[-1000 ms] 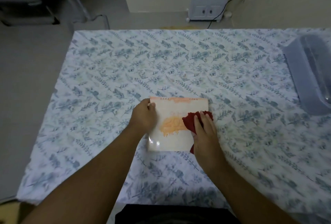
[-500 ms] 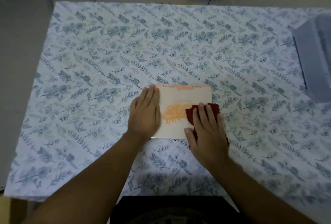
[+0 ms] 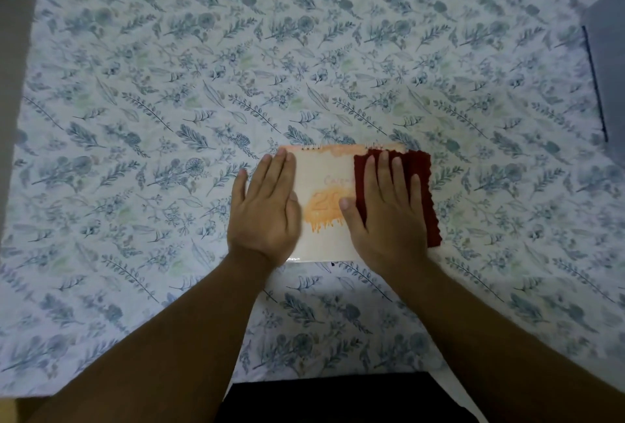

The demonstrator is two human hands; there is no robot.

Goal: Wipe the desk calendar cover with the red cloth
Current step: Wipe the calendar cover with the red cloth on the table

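While both of my forearms reach in from six o'clock, I see my left hand (image 3: 265,209) lying flat, fingers straight and close together, pressed palm-down on the left edge of the desk calendar (image 3: 324,196). I judge it sits there as an anchor, so the glossy cover does not slide across the patterned sheet under a wipe. At three o'clock of it, my right hand (image 3: 387,209) is also flat and open, fingers slightly spread, pinning the red cloth (image 3: 419,192) against the right part of the cover. It grips nothing; the flat palm spreads pressure over the fabric. The cloth hangs past the calendar's right edge onto the bench (image 3: 135,84), its zigzag hem showing at three o'clock of my knuckles.

The calendar lies flat just ahead of me, near the bench's front edge, with its spiral binding (image 3: 311,147) at twelve o'clock, away from me. Between my hands the orange print stays uncovered, so I reckon the middle and left of the cover remain to be swept toward nine o'clock. My left hand would have to shift for that.

Farther off, the leafy blue tablecloth runs bare to the far edge. At about two o'clock a grey container (image 3: 608,61) sits well apart, partly cut off by the frame.
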